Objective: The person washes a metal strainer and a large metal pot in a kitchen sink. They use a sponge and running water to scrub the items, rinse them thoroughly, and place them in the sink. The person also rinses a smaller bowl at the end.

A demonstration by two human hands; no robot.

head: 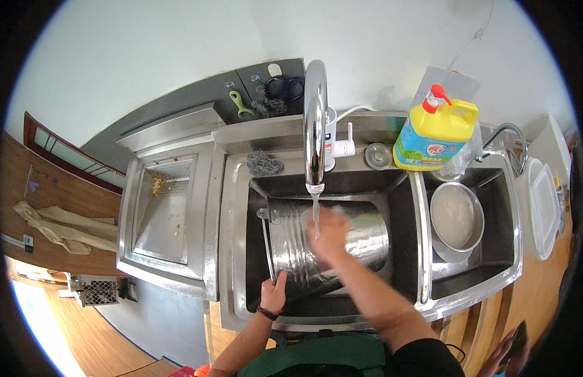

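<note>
A shiny stainless-steel bucket [366, 235] lies on its side in the large sink basin [404, 282], its mouth facing left. My left hand [273, 294] grips the bucket's rim at the lower left. Over the ribbed side of the bucket is my right hand [326, 235], blurred by motion, under the stream from the chrome faucet [315, 127]. Something pale shows at its fingertips; whether it holds a cloth or only has water and suds on it, I cannot tell. A bail handle [265, 249] hangs across the bucket's mouth.
A yellow detergent jug [435, 136] and a steel-wool scrubber [264, 163] stand on the sink ledge. The right basin holds a round metal pot [457, 217] with cloudy liquid. Left is a recessed steel drainer [166, 226] with food scraps. Another person's hand [503, 351] shows lower right.
</note>
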